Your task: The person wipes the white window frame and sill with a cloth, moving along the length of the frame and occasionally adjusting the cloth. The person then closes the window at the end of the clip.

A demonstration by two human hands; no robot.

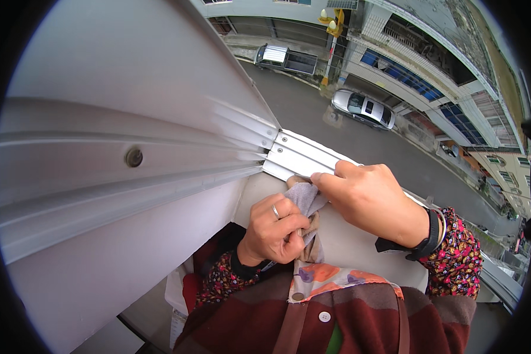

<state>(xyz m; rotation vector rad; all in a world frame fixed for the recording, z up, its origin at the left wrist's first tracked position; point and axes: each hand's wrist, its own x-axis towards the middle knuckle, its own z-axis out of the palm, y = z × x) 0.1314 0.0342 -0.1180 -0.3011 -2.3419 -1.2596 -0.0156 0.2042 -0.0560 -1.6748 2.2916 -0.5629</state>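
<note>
A grey and tan cloth (302, 194) hangs bunched between my hands, just inside a window opening. My left hand (276, 230), with a ring on one finger, is closed around it. My right hand (371, 197) rests over the white metal window track (303, 155), its fingers curled down at the inner rails. The cloth's upper end lies against the right thumb; the fingertips are partly hidden, so whether they pinch the cloth does not show. Below the track is a pale sill (349, 234).
A ribbed metal window frame (128, 177) rises on the left. Past the track's outer edge is a drop to a street (292, 97), with a pickup truck (287, 59) and a silver car (365, 108) parked below. A patterned apron (323, 276) reaches the sill.
</note>
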